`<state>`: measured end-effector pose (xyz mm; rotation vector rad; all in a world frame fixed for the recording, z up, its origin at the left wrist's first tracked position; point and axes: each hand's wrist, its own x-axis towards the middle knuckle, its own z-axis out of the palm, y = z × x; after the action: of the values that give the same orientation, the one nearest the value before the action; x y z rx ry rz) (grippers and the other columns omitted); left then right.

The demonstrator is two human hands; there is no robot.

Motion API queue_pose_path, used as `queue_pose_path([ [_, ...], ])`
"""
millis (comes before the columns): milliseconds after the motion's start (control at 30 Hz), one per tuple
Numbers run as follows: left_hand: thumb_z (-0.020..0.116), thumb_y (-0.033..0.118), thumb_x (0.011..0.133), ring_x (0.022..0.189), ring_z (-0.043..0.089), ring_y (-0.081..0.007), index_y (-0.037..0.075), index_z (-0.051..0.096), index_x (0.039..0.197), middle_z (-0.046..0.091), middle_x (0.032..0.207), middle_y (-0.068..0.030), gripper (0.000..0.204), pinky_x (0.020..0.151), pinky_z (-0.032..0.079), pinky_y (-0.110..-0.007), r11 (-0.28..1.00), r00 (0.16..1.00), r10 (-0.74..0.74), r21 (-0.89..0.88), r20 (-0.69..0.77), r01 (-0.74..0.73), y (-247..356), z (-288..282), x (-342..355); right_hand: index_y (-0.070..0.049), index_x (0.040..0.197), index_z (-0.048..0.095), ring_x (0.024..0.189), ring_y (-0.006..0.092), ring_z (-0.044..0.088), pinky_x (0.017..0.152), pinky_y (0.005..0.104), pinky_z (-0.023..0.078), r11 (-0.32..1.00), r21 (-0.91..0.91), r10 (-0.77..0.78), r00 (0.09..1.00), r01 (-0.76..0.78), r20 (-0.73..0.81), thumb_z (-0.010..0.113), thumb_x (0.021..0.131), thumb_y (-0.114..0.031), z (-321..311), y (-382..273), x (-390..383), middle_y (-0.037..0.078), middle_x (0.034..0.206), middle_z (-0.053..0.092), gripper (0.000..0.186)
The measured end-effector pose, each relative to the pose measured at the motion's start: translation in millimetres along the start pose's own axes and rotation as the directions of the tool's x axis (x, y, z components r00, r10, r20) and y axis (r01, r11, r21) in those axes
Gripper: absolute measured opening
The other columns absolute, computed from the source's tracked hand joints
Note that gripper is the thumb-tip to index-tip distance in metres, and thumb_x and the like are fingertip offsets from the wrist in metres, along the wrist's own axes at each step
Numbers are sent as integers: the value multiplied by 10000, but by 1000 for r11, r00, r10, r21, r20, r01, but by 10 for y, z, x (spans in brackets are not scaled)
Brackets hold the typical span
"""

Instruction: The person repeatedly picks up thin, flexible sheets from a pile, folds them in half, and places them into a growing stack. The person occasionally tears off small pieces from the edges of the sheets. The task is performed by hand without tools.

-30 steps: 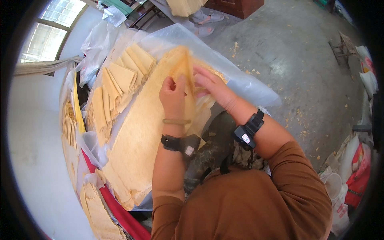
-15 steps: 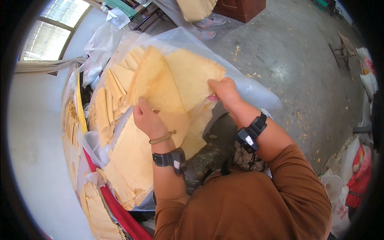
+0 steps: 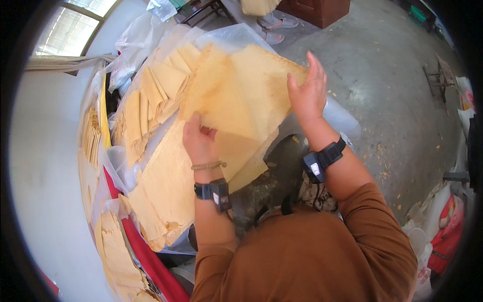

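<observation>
A large, thin, pale-yellow flatbread sheet [image 3: 221, 95] spreads in front of me, with a browner fold on its left part. My left hand [image 3: 200, 143] has its fingers closed on the near edge of this sheet. At the sheet's right corner is my right hand [image 3: 309, 93], fingers stretched up and thumb apart, gripping nothing. Another broad flatbread sheet [image 3: 166, 186] lies below and to the left, its near edge ragged. Folded flatbreads [image 3: 143, 108] are lined up beyond my left hand.
Clear plastic sheeting [image 3: 236, 35] lies under the flatbreads. More folded pieces [image 3: 118, 251] rest beside a red cloth [image 3: 146, 261] at lower left. Crumbs dot the concrete floor [image 3: 362, 90]. A person's shoes [image 3: 276, 25] and a brown wooden cabinet [image 3: 319, 11] are at the back.
My right hand has let go of the sheet's right edge, and its fingers have straightened upward. My left hand still grips the sheet. The whole view has shifted slightly.
</observation>
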<state>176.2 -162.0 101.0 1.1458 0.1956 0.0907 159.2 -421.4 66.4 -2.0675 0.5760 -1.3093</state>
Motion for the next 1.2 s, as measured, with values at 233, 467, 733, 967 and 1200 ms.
queue_pose_path([
  [233, 671, 285, 1008, 841, 668, -148, 112, 673, 1090, 703, 964, -10, 192, 730, 560, -331, 993, 960, -118, 12, 253, 118, -242, 330, 47, -72, 1168, 703, 943, 277, 695, 828, 382, 576, 830, 549, -228, 839, -98, 495, 818, 820, -158, -120, -418, -328, 108, 1114, 695, 377],
  [467, 696, 231, 1004, 827, 642, -105, 73, 709, 1064, 686, 961, 2, 169, 687, 552, -278, 988, 916, -30, 151, 400, -34, -416, 590, 103, -48, 1151, 706, 873, 219, 714, 763, 336, 578, 816, 496, -73, 798, -297, 598, 843, 824, -213, 30, -278, -283, 116, 1072, 705, 391],
  [733, 736, 191, 977, 795, 645, -104, -8, 751, 1035, 699, 922, -34, 208, 681, 579, -255, 941, 905, 26, 296, 425, -166, -531, 748, 78, -9, 1077, 758, 799, 249, 751, 734, 347, 586, 812, 444, 49, 802, -380, 596, 779, 888, -253, 95, -137, -290, 143, 966, 773, 309],
  [967, 728, 197, 986, 769, 642, -92, -25, 747, 1035, 706, 920, -34, 228, 672, 592, -247, 913, 912, 52, 350, 406, -208, -603, 753, 86, -1, 1067, 767, 760, 67, 654, 678, 239, 533, 740, 448, 115, 751, -501, 650, 731, 957, -134, 94, -82, -262, 26, 870, 745, 177],
  [1200, 728, 201, 987, 784, 646, -86, -33, 738, 1052, 705, 923, -35, 244, 678, 592, -247, 915, 916, 29, 359, 399, -186, -680, 760, 83, 0, 1003, 766, 743, 62, 637, 664, 240, 523, 762, 479, 88, 803, -435, 590, 750, 944, -134, 121, -45, -264, 8, 825, 720, 147],
])
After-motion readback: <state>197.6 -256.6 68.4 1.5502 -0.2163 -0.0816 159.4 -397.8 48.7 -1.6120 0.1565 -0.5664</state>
